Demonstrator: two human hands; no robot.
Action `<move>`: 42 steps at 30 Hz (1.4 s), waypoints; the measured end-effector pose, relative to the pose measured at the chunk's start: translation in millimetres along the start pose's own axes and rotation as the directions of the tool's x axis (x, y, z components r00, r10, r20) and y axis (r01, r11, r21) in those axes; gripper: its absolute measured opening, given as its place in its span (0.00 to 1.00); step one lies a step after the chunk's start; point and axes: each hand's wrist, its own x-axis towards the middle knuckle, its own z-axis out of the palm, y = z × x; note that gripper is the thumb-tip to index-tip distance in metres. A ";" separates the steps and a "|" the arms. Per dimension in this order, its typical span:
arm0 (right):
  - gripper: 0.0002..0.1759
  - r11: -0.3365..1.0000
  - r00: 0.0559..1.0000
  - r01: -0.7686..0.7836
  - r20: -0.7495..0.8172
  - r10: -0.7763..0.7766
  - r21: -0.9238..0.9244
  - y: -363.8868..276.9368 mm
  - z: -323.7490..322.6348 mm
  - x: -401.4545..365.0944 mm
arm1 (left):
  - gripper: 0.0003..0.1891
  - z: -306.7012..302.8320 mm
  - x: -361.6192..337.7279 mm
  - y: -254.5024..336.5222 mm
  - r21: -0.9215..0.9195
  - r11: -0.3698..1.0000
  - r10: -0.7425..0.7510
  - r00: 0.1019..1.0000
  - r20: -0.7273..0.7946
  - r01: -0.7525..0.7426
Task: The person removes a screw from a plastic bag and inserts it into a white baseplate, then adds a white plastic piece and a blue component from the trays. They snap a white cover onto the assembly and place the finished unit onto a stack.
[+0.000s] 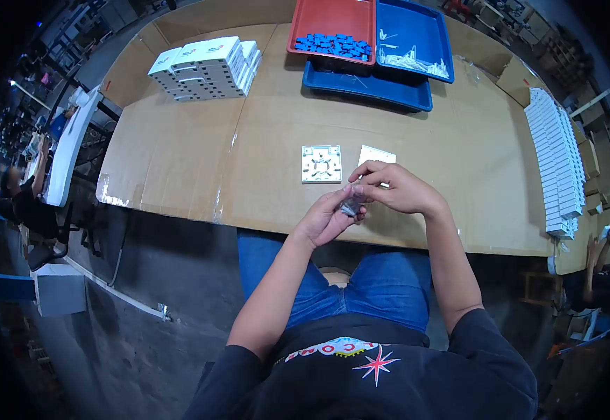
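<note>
My left hand (326,220) is closed, palm up, around a small clear plastic bag (350,206) with small greyish pieces in it. Thumb and fingers of my right hand (399,189) pinch at the bag's upper end, just above the left thumb. What exactly is inside the bag is too small to make out. Beyond the hands, a square white plastic box base (321,164) with moulded fittings lies face up on the cardboard-covered table (263,175). A flat white panel (378,153) lies to its right, partly hidden by my right hand.
At the far side, a red tray (333,17) holds blue parts and a blue tray (406,42) holds white sticks; another blue tray (361,87) sits beneath them. White boxes (207,68) are stacked at left, white panels (555,161) at right. Other people work at both sides.
</note>
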 end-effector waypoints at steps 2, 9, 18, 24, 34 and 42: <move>0.16 1.000 1.000 -0.007 0.023 0.007 0.000 3.4 4.4 2.2 | 0.18 -3.2 1.3 -1.5 -0.003 1.000 0.000 1.000 -0.001 0.000; 0.21 0.988 0.985 -0.144 0.102 0.138 0.061 -5.4 13.2 8.9 | 0.20 -7.7 1.3 -2.0 -0.026 1.000 -0.017 1.000 -0.010 0.016; 0.20 0.984 0.991 -0.115 0.083 0.104 0.133 2.2 18.6 5.7 | 0.20 -9.4 1.4 -2.4 0.004 1.000 -0.016 1.000 0.017 0.016; 0.19 0.986 0.986 -0.137 0.107 0.126 0.096 0.3 14.8 7.3 | 0.19 -2.9 1.2 -0.7 -0.067 0.998 -0.021 1.000 -0.007 0.020; 0.17 0.986 0.994 -0.087 -0.055 0.096 0.142 19.2 -45.8 16.9 | 0.29 -0.4 3.7 4.2 -0.109 0.991 -0.069 0.997 0.031 0.072; 0.12 0.930 0.739 -0.246 -0.673 -0.002 -0.272 89.2 -178.5 92.5 | 0.32 -3.5 4.6 3.8 -0.130 0.988 -0.074 0.996 0.051 0.080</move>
